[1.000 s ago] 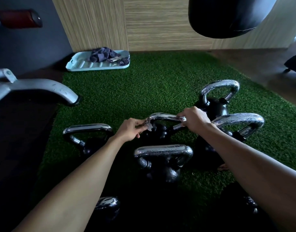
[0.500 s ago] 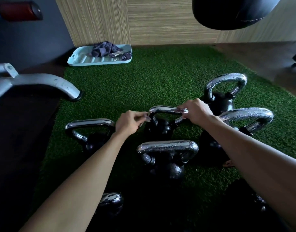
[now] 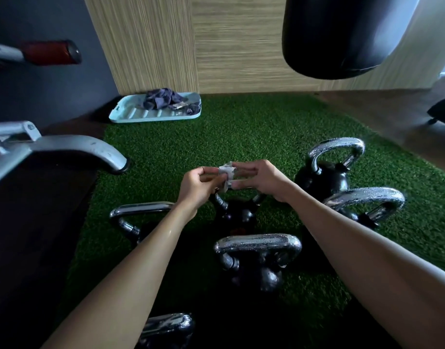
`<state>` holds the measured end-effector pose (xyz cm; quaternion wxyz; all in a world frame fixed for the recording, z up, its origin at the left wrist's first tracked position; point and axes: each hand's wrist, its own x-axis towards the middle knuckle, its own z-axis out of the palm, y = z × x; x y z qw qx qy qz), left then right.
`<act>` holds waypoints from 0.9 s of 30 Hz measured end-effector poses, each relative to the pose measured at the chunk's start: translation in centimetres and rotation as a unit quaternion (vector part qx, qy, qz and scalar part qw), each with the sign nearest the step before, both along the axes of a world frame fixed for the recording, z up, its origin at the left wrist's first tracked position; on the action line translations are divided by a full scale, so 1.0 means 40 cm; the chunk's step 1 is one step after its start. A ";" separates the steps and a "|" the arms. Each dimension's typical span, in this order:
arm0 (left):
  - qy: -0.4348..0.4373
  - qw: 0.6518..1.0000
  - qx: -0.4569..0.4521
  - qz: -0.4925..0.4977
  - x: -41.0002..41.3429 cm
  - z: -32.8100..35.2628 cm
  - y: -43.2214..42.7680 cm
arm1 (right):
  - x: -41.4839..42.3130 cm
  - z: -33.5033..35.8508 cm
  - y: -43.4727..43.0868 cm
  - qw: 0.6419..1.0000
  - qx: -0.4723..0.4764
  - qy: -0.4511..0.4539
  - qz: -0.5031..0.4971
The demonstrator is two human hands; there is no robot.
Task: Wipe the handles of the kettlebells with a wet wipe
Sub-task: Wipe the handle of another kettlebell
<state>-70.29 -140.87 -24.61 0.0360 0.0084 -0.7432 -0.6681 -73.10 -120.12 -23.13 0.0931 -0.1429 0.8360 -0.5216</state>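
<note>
Several black kettlebells with chrome handles stand on the green turf (image 3: 241, 137). Both hands are raised above the middle kettlebell (image 3: 237, 212), whose handle is mostly hidden behind them. My left hand (image 3: 196, 183) and my right hand (image 3: 260, 180) pinch a small crumpled white wet wipe (image 3: 226, 172) between their fingertips. Other kettlebells stand at the near centre (image 3: 257, 260), the left (image 3: 138, 217), the far right (image 3: 329, 170), the right (image 3: 364, 205) and the bottom edge (image 3: 166, 328). Their handles glisten with droplets.
A pale blue tray (image 3: 140, 114) with dark cloth on it lies by the wooden wall. A grey metal machine leg (image 3: 78, 147) reaches onto the turf at left. A black punching bag (image 3: 342, 36) hangs at the upper right. Dark flooring borders the turf on the left.
Both hands left the middle kettlebell's handle and rose above it. They came together, and the wipe is now held between both hands.
</note>
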 end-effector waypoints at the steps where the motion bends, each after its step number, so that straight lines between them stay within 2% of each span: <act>1: 0.003 1.000 -0.002 -0.007 0.001 0.004 0.006 | 0.001 -0.009 -0.004 1.000 -0.015 0.001 -0.005; 6: 0.010 0.998 -0.050 -0.026 -0.011 0.012 0.014 | 0.017 -0.024 -0.016 0.996 -0.061 0.026 -0.065; 9: 0.001 0.989 -0.149 -0.020 -0.031 0.014 0.008 | 0.026 -0.025 -0.017 0.994 -0.049 0.025 -0.098; 11: 0.021 0.968 -0.250 -0.024 -0.048 0.036 -0.003 | 0.023 -0.032 -0.001 0.984 -0.034 0.029 -0.174; 12: 0.037 0.940 -0.335 -0.056 -0.066 0.047 -0.011 | 0.025 -0.031 0.012 0.975 -0.021 0.038 -0.217; 14: 0.045 0.840 -0.518 -0.157 -0.104 0.067 -0.021 | 0.035 -0.034 0.043 0.954 0.033 0.062 -0.292; 15: 0.042 0.793 -0.575 -0.197 -0.115 0.078 -0.021 | 0.043 -0.036 0.058 0.944 0.061 0.063 -0.319; 16: 0.033 0.767 -0.599 -0.225 -0.119 0.093 -0.018 | 0.050 -0.043 0.071 0.933 0.082 0.052 -0.346; 19: 0.047 0.767 -0.586 -0.255 -0.102 0.116 -0.012 | 0.062 -0.078 0.097 0.910 0.106 0.010 -0.401; 23: 0.101 0.778 -0.591 -0.189 -0.074 0.056 -0.029 | 0.068 -0.123 0.098 0.910 0.100 -0.026 -0.403; 27: 0.110 0.789 -0.590 -0.129 -0.027 0.025 -0.027 | 0.050 -0.132 0.073 0.909 0.063 -0.032 -0.411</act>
